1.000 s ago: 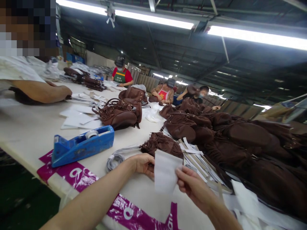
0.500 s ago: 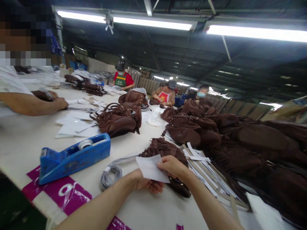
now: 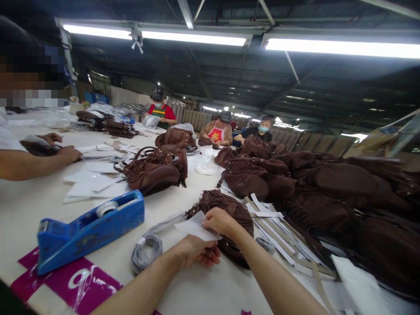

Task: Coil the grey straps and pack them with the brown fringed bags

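A small white paper sheet (image 3: 193, 226) is held up just in front of a dark brown fringed bag (image 3: 226, 208) lying on the table. My right hand (image 3: 220, 224) pinches the sheet's right side between thumb and fingers. Under its lower edge is my left hand (image 3: 198, 251), palm turned up and fingers curled; the sheet hides part of its grip. Left of the bag, a coil of grey cord (image 3: 146, 253) rests near my left wrist. Behind my right wrist, a smaller grey coil (image 3: 265, 245) partly shows.
A blue tape dispenser (image 3: 92, 229) stands at left on purple plastic film (image 3: 82, 282). Brown bags (image 3: 348, 183) are heaped on the right, beside paper strips (image 3: 285, 240). Another fringed bag (image 3: 154, 170) sits farther back. A co-worker's hands (image 3: 62, 148) are at far left, and several people work beyond.
The view has shifted, so the table things appear farther left. The sheet looks more tilted, with my right hand higher over it. The small grey coil now shows behind my right wrist.
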A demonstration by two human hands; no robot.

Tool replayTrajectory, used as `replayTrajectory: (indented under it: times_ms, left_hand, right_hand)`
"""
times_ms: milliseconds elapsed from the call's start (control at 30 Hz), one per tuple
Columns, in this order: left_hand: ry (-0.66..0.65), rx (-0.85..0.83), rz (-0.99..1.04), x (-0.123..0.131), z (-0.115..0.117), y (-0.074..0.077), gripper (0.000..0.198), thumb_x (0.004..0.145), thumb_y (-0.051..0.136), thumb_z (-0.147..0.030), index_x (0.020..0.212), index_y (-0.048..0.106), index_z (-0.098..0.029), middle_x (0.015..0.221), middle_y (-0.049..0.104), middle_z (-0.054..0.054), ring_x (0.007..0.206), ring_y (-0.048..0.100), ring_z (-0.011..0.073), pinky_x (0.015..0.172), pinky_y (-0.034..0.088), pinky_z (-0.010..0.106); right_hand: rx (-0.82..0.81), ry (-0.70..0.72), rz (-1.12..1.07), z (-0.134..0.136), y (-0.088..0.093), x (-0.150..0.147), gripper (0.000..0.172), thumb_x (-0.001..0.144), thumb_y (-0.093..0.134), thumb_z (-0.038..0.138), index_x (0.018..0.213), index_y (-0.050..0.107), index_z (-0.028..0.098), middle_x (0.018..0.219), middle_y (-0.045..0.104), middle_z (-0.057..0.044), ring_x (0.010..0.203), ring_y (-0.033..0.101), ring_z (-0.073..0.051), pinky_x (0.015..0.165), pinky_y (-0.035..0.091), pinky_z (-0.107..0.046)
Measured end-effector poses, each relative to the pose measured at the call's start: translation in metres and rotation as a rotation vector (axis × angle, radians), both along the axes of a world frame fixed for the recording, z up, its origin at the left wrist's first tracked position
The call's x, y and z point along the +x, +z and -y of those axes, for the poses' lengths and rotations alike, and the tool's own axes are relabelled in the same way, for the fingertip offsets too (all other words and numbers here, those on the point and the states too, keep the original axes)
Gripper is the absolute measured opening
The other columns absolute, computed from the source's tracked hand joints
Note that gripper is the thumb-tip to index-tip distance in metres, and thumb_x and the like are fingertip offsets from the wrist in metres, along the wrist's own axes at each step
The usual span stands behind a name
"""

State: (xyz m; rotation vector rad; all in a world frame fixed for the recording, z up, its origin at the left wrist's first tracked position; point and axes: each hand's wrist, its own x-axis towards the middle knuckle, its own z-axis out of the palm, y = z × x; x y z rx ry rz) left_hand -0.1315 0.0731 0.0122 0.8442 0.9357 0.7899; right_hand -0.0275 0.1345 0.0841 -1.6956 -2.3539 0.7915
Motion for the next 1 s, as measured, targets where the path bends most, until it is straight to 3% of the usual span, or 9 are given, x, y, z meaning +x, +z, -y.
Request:
replayTrajectory:
  times_ms: [167, 300, 467, 600, 667, 733, 800, 900, 1000]
  left_hand:
    - [-0.016, -0.050, -0.010, -0.002, 0.001, 0.002, 0.008, 0.075, 0.054, -0.017, 0.076, 0.059, -0.011, 0.071, 0.066, 0.006, 0.060, 0.066, 0.0162, 0.056, 0.050, 0.026]
    - [-0.026, -0.074, -0.044, -0.002, -0.003, -0.002, 0.015, 0.078, 0.048, -0.014, 0.068, 0.059, -0.009, 0.063, 0.063, 0.006, 0.055, 0.064, 0.0149, 0.056, 0.051, 0.026]
    - [-0.024, -0.108, 0.050, -0.005, -0.005, -0.006, 0.012, 0.081, 0.052, -0.018, 0.075, 0.058, -0.010, 0.064, 0.062, 0.005, 0.055, 0.062, 0.0126, 0.056, 0.051, 0.024]
    - [0.022, -0.059, 0.122, -0.008, -0.003, -0.001, 0.023, 0.071, 0.064, -0.022, 0.089, 0.053, -0.013, 0.076, 0.065, 0.007, 0.062, 0.064, 0.0148, 0.056, 0.051, 0.024]
    - [0.028, -0.023, 0.076, -0.008, -0.004, 0.004, 0.031, 0.064, 0.067, -0.022, 0.090, 0.052, -0.015, 0.079, 0.064, 0.005, 0.063, 0.062, 0.0138, 0.056, 0.050, 0.024]
    - [0.047, 0.015, -0.023, -0.008, -0.005, 0.008, 0.030, 0.061, 0.067, -0.025, 0.086, 0.053, -0.015, 0.077, 0.061, 0.003, 0.061, 0.058, 0.0115, 0.055, 0.048, 0.023]
    - [0.067, 0.063, -0.118, -0.008, -0.007, 0.011, 0.028, 0.061, 0.065, -0.030, 0.081, 0.053, -0.016, 0.078, 0.058, 0.002, 0.063, 0.054, 0.0115, 0.055, 0.046, 0.023]
    - [0.093, 0.146, -0.211, -0.010, -0.008, 0.014, 0.029, 0.064, 0.062, -0.039, 0.079, 0.055, -0.016, 0.084, 0.059, 0.004, 0.074, 0.053, 0.0146, 0.060, 0.044, 0.024]
    - [0.115, 0.252, -0.296, -0.011, -0.007, 0.014, 0.031, 0.070, 0.054, -0.046, 0.076, 0.057, -0.016, 0.083, 0.061, 0.003, 0.083, 0.052, 0.0178, 0.067, 0.041, 0.026]
  right_hand:
    - [0.027, -0.102, -0.100, -0.006, -0.023, 0.000, 0.017, 0.061, 0.064, 0.013, 0.046, 0.057, 0.017, 0.043, 0.033, 0.006, 0.051, 0.043, -0.010, 0.049, 0.027, -0.022]
    - [0.033, -0.154, -0.228, -0.008, -0.035, -0.001, 0.019, 0.057, 0.062, 0.008, 0.042, 0.054, 0.017, 0.041, 0.033, 0.006, 0.051, 0.042, -0.010, 0.049, 0.026, -0.023]
    - [0.002, -0.172, -0.522, 0.002, -0.010, 0.016, 0.011, 0.063, 0.064, 0.023, 0.055, 0.062, 0.016, 0.050, 0.049, 0.005, 0.055, 0.045, -0.011, 0.052, 0.032, -0.020]
    - [-0.032, -0.297, -0.801, 0.038, 0.011, 0.064, 0.034, 0.071, 0.059, 0.048, 0.087, 0.068, 0.018, 0.074, 0.068, -0.002, 0.067, 0.059, -0.017, 0.061, 0.046, -0.025]
    - [-0.168, -0.455, -1.032, 0.064, 0.001, 0.088, 0.034, 0.066, 0.068, 0.044, 0.089, 0.068, 0.019, 0.077, 0.071, -0.004, 0.070, 0.063, -0.021, 0.065, 0.049, -0.029]
    - [-0.279, -0.516, -1.093, 0.090, -0.022, 0.103, 0.034, 0.066, 0.069, 0.043, 0.090, 0.069, 0.019, 0.079, 0.072, -0.006, 0.072, 0.066, -0.024, 0.067, 0.051, -0.032]
    - [-0.210, -0.545, -1.093, 0.111, -0.049, 0.105, 0.034, 0.064, 0.071, 0.042, 0.088, 0.068, 0.019, 0.081, 0.073, -0.006, 0.075, 0.067, -0.025, 0.068, 0.051, -0.032]
    - [-0.150, -0.581, -1.113, 0.126, -0.076, 0.087, 0.033, 0.060, 0.073, 0.040, 0.084, 0.068, 0.017, 0.080, 0.074, -0.006, 0.078, 0.068, -0.026, 0.066, 0.051, -0.031]
    - [-0.288, -0.598, -1.248, 0.123, -0.079, 0.053, 0.034, 0.059, 0.073, 0.039, 0.082, 0.067, 0.015, 0.076, 0.073, -0.006, 0.076, 0.068, -0.026, 0.064, 0.052, -0.031]
